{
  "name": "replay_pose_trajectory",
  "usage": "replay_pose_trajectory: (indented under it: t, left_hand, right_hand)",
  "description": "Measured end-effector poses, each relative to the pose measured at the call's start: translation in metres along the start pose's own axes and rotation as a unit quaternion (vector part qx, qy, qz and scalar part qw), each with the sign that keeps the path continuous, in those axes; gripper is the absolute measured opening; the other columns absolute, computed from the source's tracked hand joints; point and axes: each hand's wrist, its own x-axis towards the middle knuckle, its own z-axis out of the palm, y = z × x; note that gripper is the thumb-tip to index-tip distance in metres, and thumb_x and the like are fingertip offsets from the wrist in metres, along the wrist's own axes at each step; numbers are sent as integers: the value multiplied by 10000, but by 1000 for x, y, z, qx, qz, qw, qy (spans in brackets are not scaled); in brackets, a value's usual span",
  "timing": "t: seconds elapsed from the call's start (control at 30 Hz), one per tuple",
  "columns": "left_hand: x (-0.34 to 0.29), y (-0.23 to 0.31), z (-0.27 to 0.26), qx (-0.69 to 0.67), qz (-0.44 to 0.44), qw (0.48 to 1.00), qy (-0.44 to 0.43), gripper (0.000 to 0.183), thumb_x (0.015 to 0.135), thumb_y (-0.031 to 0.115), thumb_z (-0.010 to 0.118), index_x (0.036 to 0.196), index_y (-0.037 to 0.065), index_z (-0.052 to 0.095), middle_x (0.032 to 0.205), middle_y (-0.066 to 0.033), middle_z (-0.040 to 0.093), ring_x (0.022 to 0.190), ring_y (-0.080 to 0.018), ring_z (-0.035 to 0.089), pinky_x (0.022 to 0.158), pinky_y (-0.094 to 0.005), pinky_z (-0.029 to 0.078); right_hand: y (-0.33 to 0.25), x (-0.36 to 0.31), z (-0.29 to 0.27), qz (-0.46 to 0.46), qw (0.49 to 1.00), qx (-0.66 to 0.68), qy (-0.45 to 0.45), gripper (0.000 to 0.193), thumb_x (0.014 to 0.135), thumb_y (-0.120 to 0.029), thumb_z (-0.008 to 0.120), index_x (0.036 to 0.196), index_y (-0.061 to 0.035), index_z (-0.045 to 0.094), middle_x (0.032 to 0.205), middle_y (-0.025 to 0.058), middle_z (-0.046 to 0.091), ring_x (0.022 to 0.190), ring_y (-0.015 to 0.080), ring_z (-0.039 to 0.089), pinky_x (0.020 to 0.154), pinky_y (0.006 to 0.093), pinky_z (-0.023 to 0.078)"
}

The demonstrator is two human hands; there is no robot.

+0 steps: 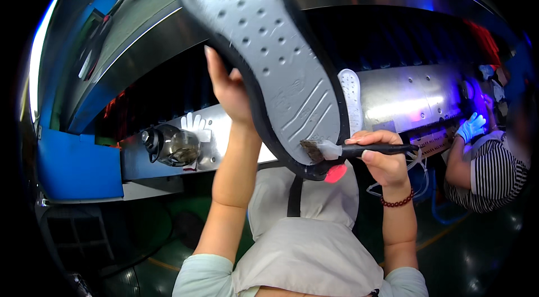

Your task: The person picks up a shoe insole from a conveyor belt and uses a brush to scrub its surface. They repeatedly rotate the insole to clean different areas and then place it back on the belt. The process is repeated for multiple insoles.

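Before the metal worktop (404, 94), the sole (275, 66) is held up in the air, its glossy grey face toward the camera: dimpled at the upper end, marked with slanting lines at the lower, framed by a black rim. Its long axis runs steeply from upper left to lower right, the dimpled end pointing away from the person. The left hand (231, 92) clasps its left edge; the right hand (386, 159) grips a brush (355, 151), bristles at the lined end, near a pink tab (336, 173).

Footwear workshop | long steel bench (393, 92) | grey shoe sole (279, 72) | brush (353, 151) | gloved co-worker (495, 170)
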Motion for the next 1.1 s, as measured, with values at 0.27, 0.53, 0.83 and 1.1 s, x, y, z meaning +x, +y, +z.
replay_pose_trajectory:
  t: [0.27,0.53,0.83,1.1]
  left_hand:
    - [-58,-32,-23,-57,-67,994,59,665,762,526,415,1188,16,396,1155,-140,469,1023,-246,478,886,-362,379]
    - [-42,-29,-21,-154,-32,988,5,555,763,419,476,1123,-3,457,1075,-154,524,947,-250,528,812,-341,436]
    - [-32,-22,-18,-184,-92,978,-32,554,748,386,478,1127,-17,451,1084,-173,519,939,-259,534,805,-347,438]
    - [-20,-16,-23,-168,-111,979,-36,499,744,306,464,1093,-50,470,1032,-184,548,892,-270,560,803,-351,447]
  right_hand:
    - [7,1,45,-54,985,-160,22,188,722,56,570,910,51,552,972,185,575,878,190,560,786,279,430]
    - [5,12,43,-79,967,-240,-27,211,644,68,607,851,26,607,913,154,606,820,193,568,765,280,432]
    - [-5,31,32,-63,962,-263,-40,198,661,57,605,853,9,619,887,129,597,844,164,547,769,266,424]
    - [-18,41,24,-50,952,-283,-104,194,656,47,621,845,5,628,864,118,607,804,160,564,730,254,447]
